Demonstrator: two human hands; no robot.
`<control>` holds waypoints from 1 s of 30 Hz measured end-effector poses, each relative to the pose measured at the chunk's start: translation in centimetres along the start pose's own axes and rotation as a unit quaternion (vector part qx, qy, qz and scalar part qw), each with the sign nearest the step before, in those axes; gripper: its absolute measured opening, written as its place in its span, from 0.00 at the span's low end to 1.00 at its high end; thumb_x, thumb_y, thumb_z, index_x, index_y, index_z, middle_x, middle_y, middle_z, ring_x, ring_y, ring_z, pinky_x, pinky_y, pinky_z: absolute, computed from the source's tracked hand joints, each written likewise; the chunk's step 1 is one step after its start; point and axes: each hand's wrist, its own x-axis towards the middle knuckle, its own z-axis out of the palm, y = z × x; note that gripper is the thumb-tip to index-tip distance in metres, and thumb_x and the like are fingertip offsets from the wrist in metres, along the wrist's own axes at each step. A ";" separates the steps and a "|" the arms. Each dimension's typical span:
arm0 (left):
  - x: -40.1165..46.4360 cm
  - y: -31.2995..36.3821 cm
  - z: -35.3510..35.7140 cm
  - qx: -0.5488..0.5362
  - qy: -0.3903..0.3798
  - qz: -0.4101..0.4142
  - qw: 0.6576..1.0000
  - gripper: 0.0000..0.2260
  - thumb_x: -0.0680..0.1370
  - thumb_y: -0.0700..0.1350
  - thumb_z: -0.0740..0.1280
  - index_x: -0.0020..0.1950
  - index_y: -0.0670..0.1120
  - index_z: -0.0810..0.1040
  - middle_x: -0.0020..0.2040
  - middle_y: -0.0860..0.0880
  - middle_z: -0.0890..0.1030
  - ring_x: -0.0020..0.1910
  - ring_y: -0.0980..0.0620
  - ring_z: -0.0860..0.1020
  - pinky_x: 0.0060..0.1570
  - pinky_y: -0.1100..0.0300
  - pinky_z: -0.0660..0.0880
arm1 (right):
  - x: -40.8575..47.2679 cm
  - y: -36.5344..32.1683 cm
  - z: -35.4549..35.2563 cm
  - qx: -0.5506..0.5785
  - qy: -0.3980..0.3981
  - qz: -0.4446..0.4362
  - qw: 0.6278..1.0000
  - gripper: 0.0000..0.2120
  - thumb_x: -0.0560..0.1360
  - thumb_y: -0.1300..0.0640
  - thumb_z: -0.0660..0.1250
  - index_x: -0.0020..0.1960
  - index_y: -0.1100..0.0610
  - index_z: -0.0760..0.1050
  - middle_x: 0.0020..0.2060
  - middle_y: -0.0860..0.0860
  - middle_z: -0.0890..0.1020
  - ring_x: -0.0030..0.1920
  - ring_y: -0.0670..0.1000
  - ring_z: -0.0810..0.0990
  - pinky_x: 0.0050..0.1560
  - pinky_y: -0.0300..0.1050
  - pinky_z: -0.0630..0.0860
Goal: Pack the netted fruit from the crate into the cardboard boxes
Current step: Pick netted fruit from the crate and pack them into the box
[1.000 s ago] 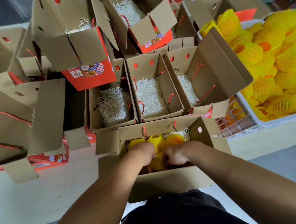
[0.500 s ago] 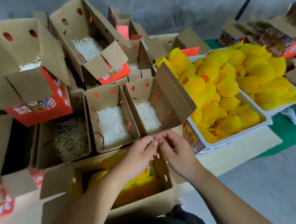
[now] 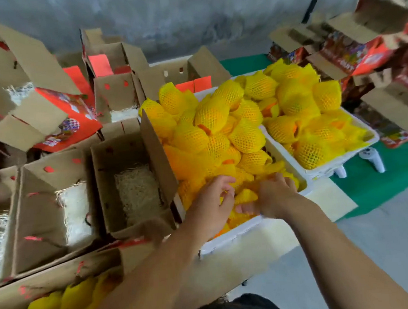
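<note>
Yellow netted fruit (image 3: 210,115) is heaped in a white crate (image 3: 239,231) right of centre. Both my hands are down in its near end. My left hand (image 3: 211,202) curls its fingers into the netting. My right hand (image 3: 276,195) closes on a netted fruit (image 3: 245,196) that lies between the two hands. The image is blurred, so the exact grip is unclear. A cardboard box (image 3: 5,296) at the bottom left holds several netted fruit (image 3: 52,307). Two open boxes (image 3: 137,188) (image 3: 66,205) with straw lining stand left of the crate.
A second white crate (image 3: 332,167) full of netted fruit stands further right on a green mat (image 3: 369,186). A box flap (image 3: 156,145) rises against the near crate's left side. More open and red-printed boxes (image 3: 360,54) are stacked behind, with white controllers (image 3: 372,159) on the mat.
Both hands left the fruit-filled box at the front and moved right into the near crate. My view swung right and up with them.
</note>
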 end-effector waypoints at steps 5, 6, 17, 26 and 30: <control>-0.5 -0.5 0.9 0.201 -0.007 -0.033 0.979 0.21 0.84 0.55 0.62 0.77 0.55 0.65 0.64 0.53 0.79 0.62 0.48 0.78 0.59 0.48 0.76 | 0.9 -1.3 -0.2 -0.081 -0.001 -0.085 0.993 0.32 0.66 0.28 0.68 0.65 0.42 0.73 0.63 0.49 0.78 0.70 0.58 0.70 0.66 0.61 0.58; -0.8 -0.4 0.9 0.213 -0.003 -0.024 0.977 0.21 0.84 0.56 0.60 0.77 0.57 0.64 0.64 0.55 0.78 0.61 0.50 0.77 0.58 0.49 0.76 | 0.9 -1.4 -0.1 -0.082 0.006 -0.083 0.993 0.31 0.66 0.29 0.69 0.64 0.44 0.74 0.63 0.50 0.78 0.69 0.58 0.71 0.64 0.60 0.60; -0.6 -0.1 1.3 0.285 -0.035 -0.070 0.955 0.24 0.74 0.64 0.61 0.70 0.66 0.65 0.55 0.56 0.84 0.49 0.51 0.83 0.47 0.51 0.81 | 2.7 1.0 -0.9 -0.111 0.023 -0.163 0.980 0.42 0.58 0.18 0.59 0.59 0.46 0.78 0.54 0.49 0.65 0.62 0.56 0.61 0.59 0.55 0.56; -0.5 0.6 0.1 0.027 -0.044 -0.079 0.996 0.40 0.67 0.73 0.74 0.76 0.67 0.63 0.71 0.63 0.75 0.70 0.57 0.75 0.66 0.48 0.76 | 2.8 2.2 -0.1 0.351 0.005 -0.155 0.924 0.38 0.56 0.16 0.61 0.58 0.38 0.68 0.52 0.42 0.79 0.60 0.54 0.73 0.59 0.55 0.73; -0.6 0.0 0.0 -0.084 0.067 -0.060 0.992 0.31 0.68 0.66 0.78 0.68 0.60 0.73 0.60 0.56 0.81 0.59 0.55 0.81 0.57 0.46 0.80 | 2.6 0.5 -0.9 0.410 0.035 -0.201 0.889 0.42 0.60 0.14 0.57 0.63 0.39 0.72 0.53 0.43 0.81 0.54 0.47 0.80 0.52 0.48 0.78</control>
